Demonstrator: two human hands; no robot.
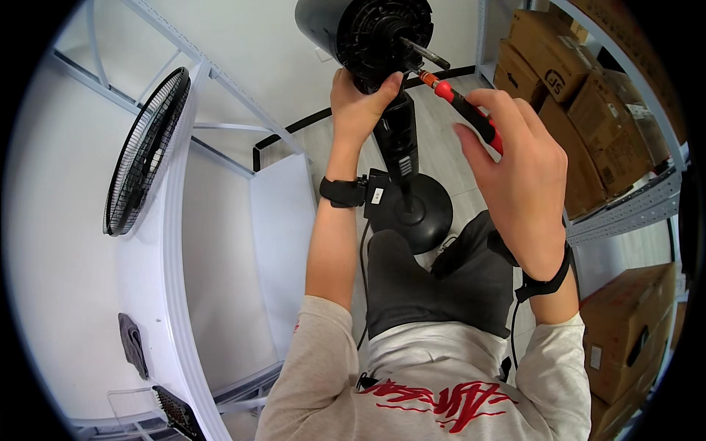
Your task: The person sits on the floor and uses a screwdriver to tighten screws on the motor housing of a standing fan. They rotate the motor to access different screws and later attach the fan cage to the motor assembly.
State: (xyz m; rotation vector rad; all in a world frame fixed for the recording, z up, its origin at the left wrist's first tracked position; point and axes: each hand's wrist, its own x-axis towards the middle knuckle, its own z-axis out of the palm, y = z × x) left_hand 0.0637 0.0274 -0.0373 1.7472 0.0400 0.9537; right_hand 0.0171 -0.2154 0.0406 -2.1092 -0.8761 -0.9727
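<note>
The fan motor (364,33) sits high and ahead, on its stand above the base (419,213). The left hand (360,103) grips its underside. The right hand (515,162) is closed on a red screwdriver (460,103), its shaft angled up-left, tip at the motor's face beside the spindle (426,53).

The fan motor housing (364,33) is black plastic, slightly glossy on its outer shell and matt on its ribbed face, with a bare metal shaft (426,53). The screwdriver (467,110) has a smooth red and black plastic handle. The round fan base (426,213) is glossy black. The grille (143,151) is thin black wire. The boxes (581,95) are matt brown cardboard, the shelf frame (632,206) painted metal
</note>
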